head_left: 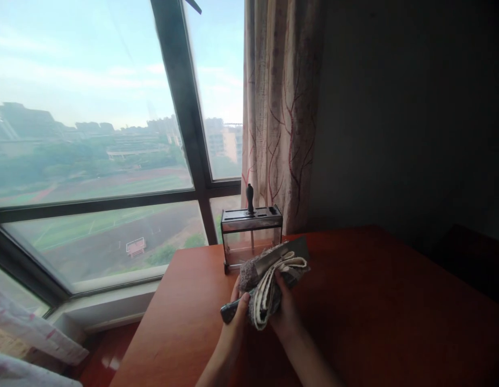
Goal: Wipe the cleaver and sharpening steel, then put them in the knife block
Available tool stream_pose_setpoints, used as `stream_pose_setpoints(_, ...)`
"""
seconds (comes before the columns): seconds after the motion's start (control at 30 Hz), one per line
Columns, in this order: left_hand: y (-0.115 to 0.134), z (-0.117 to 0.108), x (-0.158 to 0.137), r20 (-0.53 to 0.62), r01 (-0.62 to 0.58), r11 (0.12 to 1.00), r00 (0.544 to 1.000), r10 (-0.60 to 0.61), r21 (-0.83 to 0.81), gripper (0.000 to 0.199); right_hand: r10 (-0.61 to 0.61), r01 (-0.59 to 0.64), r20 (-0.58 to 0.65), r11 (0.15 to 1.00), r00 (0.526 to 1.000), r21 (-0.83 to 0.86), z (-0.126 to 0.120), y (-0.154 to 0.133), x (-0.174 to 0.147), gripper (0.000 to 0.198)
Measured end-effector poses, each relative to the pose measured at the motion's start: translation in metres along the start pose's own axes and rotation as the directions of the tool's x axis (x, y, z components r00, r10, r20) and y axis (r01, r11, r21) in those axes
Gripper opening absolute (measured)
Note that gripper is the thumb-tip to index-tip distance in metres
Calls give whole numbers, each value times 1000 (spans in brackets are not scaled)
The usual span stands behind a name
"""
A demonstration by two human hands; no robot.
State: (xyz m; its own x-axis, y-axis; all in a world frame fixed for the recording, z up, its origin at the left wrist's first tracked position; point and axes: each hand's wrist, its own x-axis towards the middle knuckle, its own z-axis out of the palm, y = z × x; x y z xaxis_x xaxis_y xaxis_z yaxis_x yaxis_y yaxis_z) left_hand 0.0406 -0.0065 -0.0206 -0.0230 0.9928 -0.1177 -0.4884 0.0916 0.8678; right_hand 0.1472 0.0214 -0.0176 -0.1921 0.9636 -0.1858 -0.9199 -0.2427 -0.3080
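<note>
Left hand: fingers closed on knife handle
Right hand: cloth pinched around blade — apparently
Behind: knife block, set on worktop

A clear knife block with one dark handle stood far on the red-brown table, a patterned curtain behind, a window left.

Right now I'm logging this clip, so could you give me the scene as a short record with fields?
place: red-brown table by a window, curtain behind
left hand: grips the knife handle
right hand: holds a cloth folded around the knife blade
behind hands: knife block on the table, one dark handle standing in it
light: dim indoors, bright outside
</note>
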Motion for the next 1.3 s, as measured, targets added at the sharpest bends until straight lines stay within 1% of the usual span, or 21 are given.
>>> stream_pose_setpoints(0.13, 3, -6, 3, 6, 41, 992, 999, -42, 123, 86, -42, 43, -36, 999, 998, 20, 1, -18, 4, 32)
stream_pose_setpoints(0.27, 8, -9, 1, 8, 59, 972, 998, -63, 227, 86, -170, 172, -62, 985, 983, 26, -2, -48, 5, 36)
stream_pose_setpoints(0.37, 10, -7, -2, -12, 44, 968, 999, -43, 247, 85, -289, 292, -73, 956, 955, 34, -6, -69, 4, 39)
stream_pose_setpoints(0.43, 11, -7, -3, -14, 44, 970, 999, -42, 238, 87, -332, 336, -77, 941, 940, 32, -8, -80, 4, 41)
stream_pose_setpoints(0.57, 9, -8, -3, 2, 28, 981, 1000, -29, 191, 85, -370, 372, -67, 928, 927, 31, -12, -93, 3, 40)
stream_pose_setpoints(0.63, 8, -9, -2, 2, 37, 983, 999, -38, 181, 83, -367, 370, -61, 928, 928, 40, -12, -95, 2, 41)
stream_pose_setpoints(0.77, 4, -10, 1, -13, 82, 989, 997, -81, 123, 84, -341, 345, -60, 935, 938, 81, -8, -93, 0, 39)
stream_pose_setpoints(0.87, 1, -9, 2, -7, 87, 994, 996, -87, 72, 85, -329, 332, -39, 937, 943, 106, -5, -86, -2, 37)
stream_pose_setpoints(1.03, -7, -4, 0, 8, 102, 994, 995, -103, 29, 82, -287, 288, -35, 955, 957, 66, -7, -70, -3, 43)
stream_pose_setpoints(1.17, -18, 3, -3, 42, 103, 995, 994, -103, 3, 86, -191, 193, -37, 980, 981, 57, -5, -50, -4, 42)
stream_pose_setpoints(1.3, -23, 7, -5, 31, 47, 999, 998, -47, -17, 84, -82, 82, 6, 997, 997, 10, 2, -28, -6, 44)
